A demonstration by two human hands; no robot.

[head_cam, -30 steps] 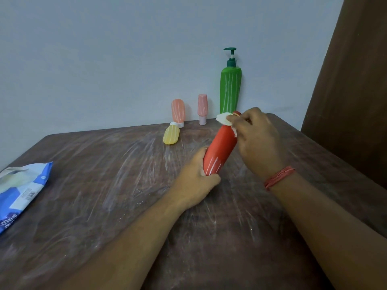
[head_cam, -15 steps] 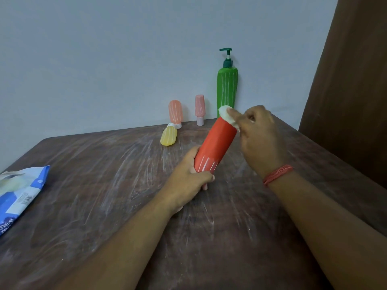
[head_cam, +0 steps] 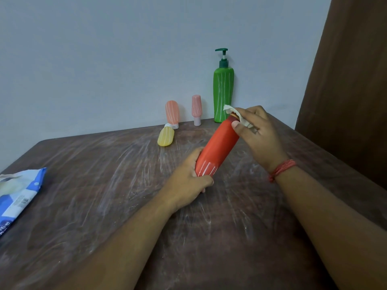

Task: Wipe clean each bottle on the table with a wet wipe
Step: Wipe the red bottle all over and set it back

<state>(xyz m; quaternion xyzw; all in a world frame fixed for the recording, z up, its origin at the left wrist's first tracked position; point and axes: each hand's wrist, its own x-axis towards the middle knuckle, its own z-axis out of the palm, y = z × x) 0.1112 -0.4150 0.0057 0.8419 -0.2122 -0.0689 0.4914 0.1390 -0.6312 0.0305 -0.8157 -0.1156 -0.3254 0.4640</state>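
The left hand (head_cam: 188, 181) grips the lower end of the red bottle (head_cam: 217, 149), which tilts up and away above the desk (head_cam: 104, 185). At the bottle's upper end the right hand (head_cam: 257, 132) pinches a white wet wipe (head_cam: 234, 114) against the cap. Beyond the red bottle, by the pale wall, stand a green pump bottle (head_cam: 223, 95), a pink bottle (head_cam: 196, 109) and an orange bottle (head_cam: 172, 114); a yellow bottle (head_cam: 165, 137) lies beside them. A blue wipe packet (head_cam: 18, 193) lies far left of it
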